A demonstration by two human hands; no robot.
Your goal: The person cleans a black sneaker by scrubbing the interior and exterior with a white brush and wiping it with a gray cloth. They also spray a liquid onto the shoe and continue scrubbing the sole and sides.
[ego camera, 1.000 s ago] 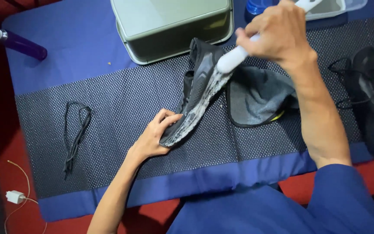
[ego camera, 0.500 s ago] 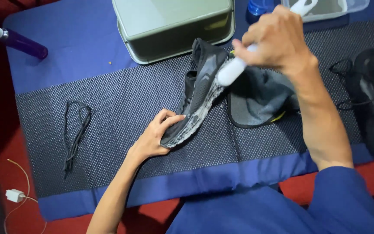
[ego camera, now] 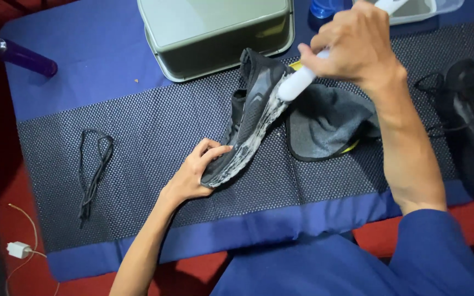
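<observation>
Firmly, left hand (ego camera: pixel 193 175) clasps the foamy black shoe (ego camera: pixel 250 123); right hand (ego camera: pixel 352 46) grips a white cylindrical brush (ego camera: pixel 300 82).

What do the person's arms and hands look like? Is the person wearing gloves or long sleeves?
No gloves: both the left hand and the right hand are bare, with no rings or watch showing. The forearms are bare too. A blue sleeve covers the right upper arm; any sleeve on the left arm is out of view.
</observation>
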